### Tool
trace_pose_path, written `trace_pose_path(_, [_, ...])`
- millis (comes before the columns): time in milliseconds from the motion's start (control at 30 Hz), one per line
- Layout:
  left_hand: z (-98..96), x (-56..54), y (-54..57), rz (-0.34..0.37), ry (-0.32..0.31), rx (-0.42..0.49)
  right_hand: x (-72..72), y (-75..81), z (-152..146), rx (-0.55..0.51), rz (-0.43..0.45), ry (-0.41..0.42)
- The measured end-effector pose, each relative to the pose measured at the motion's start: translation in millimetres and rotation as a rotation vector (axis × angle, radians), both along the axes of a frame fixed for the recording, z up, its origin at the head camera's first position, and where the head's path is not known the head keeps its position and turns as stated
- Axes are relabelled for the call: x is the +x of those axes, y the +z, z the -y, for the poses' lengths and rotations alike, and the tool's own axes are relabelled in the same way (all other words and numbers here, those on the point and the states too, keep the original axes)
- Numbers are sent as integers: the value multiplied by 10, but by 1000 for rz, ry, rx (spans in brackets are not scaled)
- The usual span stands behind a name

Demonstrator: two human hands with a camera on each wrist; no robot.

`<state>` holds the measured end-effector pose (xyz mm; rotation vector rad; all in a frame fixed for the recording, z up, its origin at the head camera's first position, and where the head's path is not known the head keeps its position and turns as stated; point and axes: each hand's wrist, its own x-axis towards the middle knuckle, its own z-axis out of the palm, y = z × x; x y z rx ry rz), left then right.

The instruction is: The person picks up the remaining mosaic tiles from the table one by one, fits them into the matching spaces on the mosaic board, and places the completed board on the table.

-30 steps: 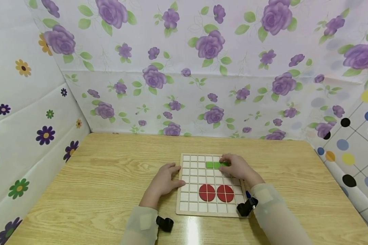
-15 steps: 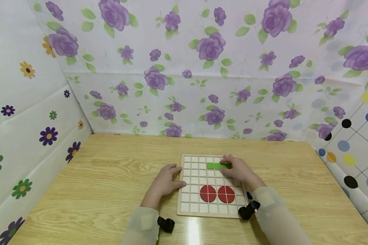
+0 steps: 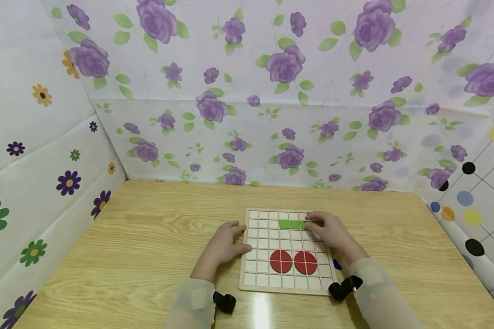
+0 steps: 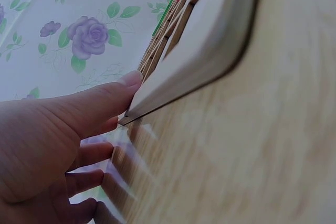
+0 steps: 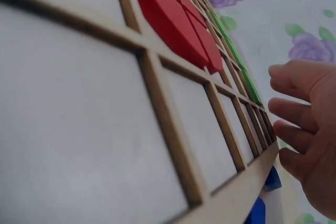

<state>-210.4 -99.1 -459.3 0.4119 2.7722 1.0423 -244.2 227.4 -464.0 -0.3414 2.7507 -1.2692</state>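
1. Squarely on a wood-grain table (image 3: pixel 181 205), a pale wooden grid board (image 3: pixel 275 280) is flanked by a person's two hands, its cells divided by thin raised strips.

2. Along the board's left rim, the left hand (image 3: pixel 221 246) is placed with thumb and fingers held well apart. The rim is touched by the thumb tip; nothing is seen to be lifted or clasped.

3. Over the far right part of the board, the right hand (image 3: pixel 332 230) is held with its fingers loosely bent and parted, nothing seen in its grasp. Whether the board or a piece is touched by a fingertip cannot be told.

4. Beside that hand, three green squares (image 3: pixel 294 224) are lined up in the second row from the far edge, the rightmost partly covered in the head view.

5. Nearer the person, two red discs are set side by side, the left disc (image 3: pixel 276 257) and the right disc (image 3: pixel 300 258) each crossed by the grid's strips.

6. Just beyond the right rim, blue pieces (image 5: pixel 257 211) are glimpsed.

7. Behind the table, a white cloth (image 3: pixel 238 123) is patterned with purple roses.
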Motion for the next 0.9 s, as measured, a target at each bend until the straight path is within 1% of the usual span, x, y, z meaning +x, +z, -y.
trace_pose_path(367, [-1, -1, 2, 8, 2, -8, 87, 10, -198, 33, -58, -59])
trace_pose_path(500, [-3, 0, 1, 6, 3, -5, 142, 40, -250, 20, -37, -88])
trace_pose_path(633, [-6, 2, 3, 4, 1, -1, 190, 53, -290, 39, -36, -118])
trace_pose_path(833, [-7, 4, 7, 5, -1, -3, 232, 5, -367, 66, -76, -117])
trace_pose_path(900, [-7, 6, 9, 6, -1, -2, 247, -14, -387, 72, -74, -115])
